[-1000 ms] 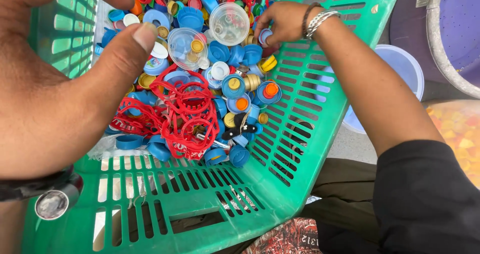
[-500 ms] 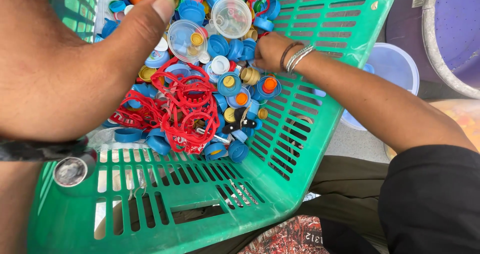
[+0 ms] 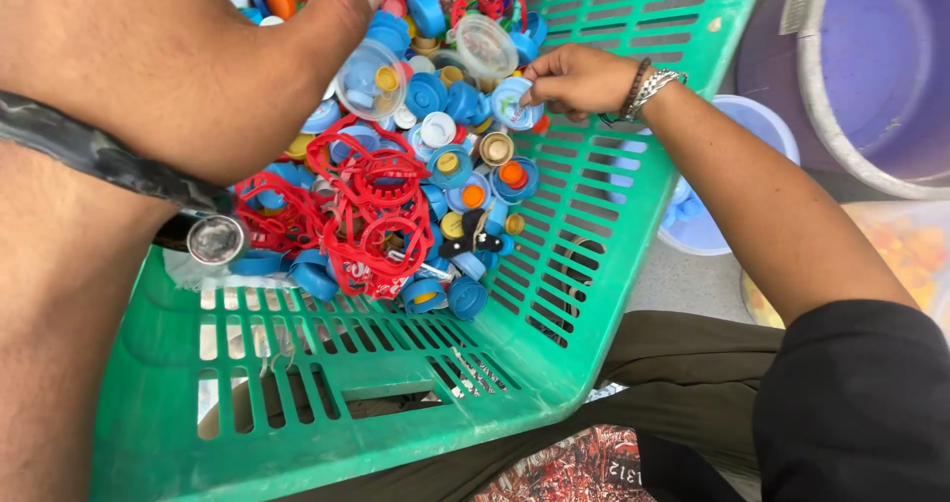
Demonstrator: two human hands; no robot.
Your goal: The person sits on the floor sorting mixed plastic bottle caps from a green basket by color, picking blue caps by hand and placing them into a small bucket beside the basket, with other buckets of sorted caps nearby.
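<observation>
In the head view, a green slotted plastic basket point(image 3: 554, 294) is seen tilted, and a heap of bottle caps point(image 3: 435, 166) is gathered in its upper part. The caps are mostly blue, with white, yellow, orange and gold ones mixed in, and many are lying open side up so that a smaller cap or a coloured liner is shown inside. A tangle of red plastic rings point(image 3: 361, 205) is spread over the near edge of the heap, and two clear round lids point(image 3: 371, 77) are resting on top of the caps near its far end.

The right hand point(image 3: 579, 79) is placed at the right edge of the heap, with bracelets worn at the wrist. Its fingers point(image 3: 539, 85) are drawn narrow and pinched on the rim of a light blue cap point(image 3: 515, 104), which is lying on the heap against the basket's slotted wall.

The left hand point(image 3: 188, 57) is held over the left side of the heap, close to the camera. Its thumb is stretched toward the clear lids; the other fingers are hidden, so whether anything is held cannot be told. A dark strap is worn on that wrist.

Outside the basket, on the right, a light blue bowl point(image 3: 737, 181) and a large purple tub point(image 3: 871, 67) are seen.
</observation>
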